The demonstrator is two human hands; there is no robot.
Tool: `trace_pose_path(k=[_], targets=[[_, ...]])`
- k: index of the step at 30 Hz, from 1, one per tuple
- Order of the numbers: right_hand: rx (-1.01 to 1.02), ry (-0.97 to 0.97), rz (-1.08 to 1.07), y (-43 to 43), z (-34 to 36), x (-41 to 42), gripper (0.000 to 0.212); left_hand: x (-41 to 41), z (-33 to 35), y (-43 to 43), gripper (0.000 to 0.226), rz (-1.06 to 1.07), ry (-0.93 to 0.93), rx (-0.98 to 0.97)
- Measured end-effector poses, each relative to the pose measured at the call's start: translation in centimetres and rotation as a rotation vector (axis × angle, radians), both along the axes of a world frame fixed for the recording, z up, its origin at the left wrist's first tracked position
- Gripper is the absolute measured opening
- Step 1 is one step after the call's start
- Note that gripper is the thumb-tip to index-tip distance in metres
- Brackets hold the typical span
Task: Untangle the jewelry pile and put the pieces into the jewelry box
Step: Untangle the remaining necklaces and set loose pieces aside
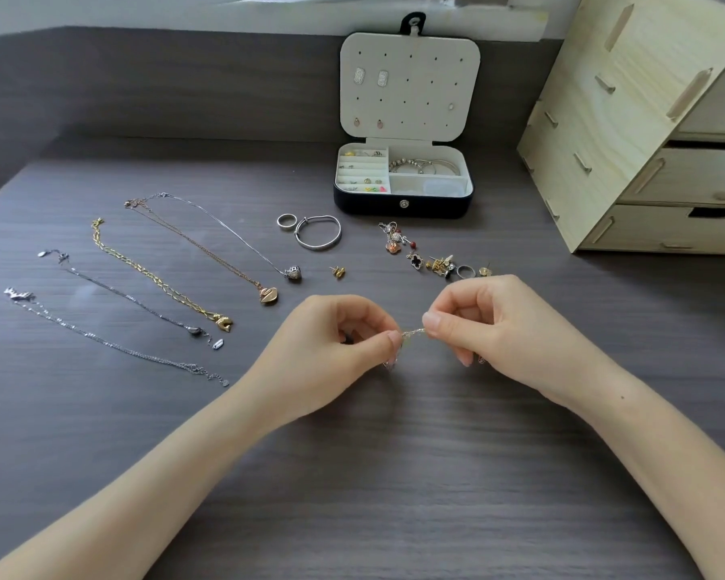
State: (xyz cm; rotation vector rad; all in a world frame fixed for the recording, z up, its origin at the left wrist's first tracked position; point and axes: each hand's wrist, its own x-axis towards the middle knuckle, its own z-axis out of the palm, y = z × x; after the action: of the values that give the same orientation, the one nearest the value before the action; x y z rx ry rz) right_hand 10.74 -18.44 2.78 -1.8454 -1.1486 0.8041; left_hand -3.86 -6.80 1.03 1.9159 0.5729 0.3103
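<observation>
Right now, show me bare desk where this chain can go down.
Lay the chain on the bare desk between your forearms, or back-left behind the necklaces. Crowded: those necklaces on the left, the earring pile before the jewelry box.

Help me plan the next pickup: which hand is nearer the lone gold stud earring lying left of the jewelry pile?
Left. The left hand lies just in front of the gold stud earring, on the person's side; the right hand is farther off, to the earring's right.

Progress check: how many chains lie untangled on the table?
5, at left: pale silver chain, dark grey chain, gold link chain, rose-gold swan-pendant chain, silver heart-pendant chain. The pile may hide more.
</observation>
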Motion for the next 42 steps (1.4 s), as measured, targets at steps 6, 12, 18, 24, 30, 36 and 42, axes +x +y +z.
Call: trace_pose_path(k=[6, 12, 18, 24, 30, 36, 42], targets=[[-0.016, -0.042, 0.132, -0.2, -0.1, 0.0, 0.01, 0.0, -0.1, 0.0, 0.011, -0.047, -0.005, -0.014], [-0.008, -0.09, 0.116, -0.1, -0.3, -0.3, 0.011, 0.0, -0.1, 0.1, 0.009, -0.072, -0.026, 0.012], [0.026, -0.036, 0.046, -0.1, -0.1, 0.1, 0.013, -0.2, -0.5, 0.6, 0.016, -0.017, -0.048, 0.025], [0.147, 0.187, -0.053, -0.3, 0.5, 0.4, 0.018, -0.4, -0.9, 1.3, 0.013, 0.041, -0.003, 0.194], [0.207, 0.349, -0.047, -0.4, 0.7, 0.8, 0.007, -0.4, -0.9, 1.2, 0.011, 0.065, -0.019, 0.13], [0.128, 0.256, -0.026, -0.4, 0.4, 0.7, 0.003, -0.3, 0.1, 0.7, 0.013, 0.009, -0.184, -0.377], [0.055, 0.052, 0.079, -0.3, 0.3, 0.0, 0.028, -0.1, 0.8, 0.0, 0.009, 0.02, -0.212, -0.615]])
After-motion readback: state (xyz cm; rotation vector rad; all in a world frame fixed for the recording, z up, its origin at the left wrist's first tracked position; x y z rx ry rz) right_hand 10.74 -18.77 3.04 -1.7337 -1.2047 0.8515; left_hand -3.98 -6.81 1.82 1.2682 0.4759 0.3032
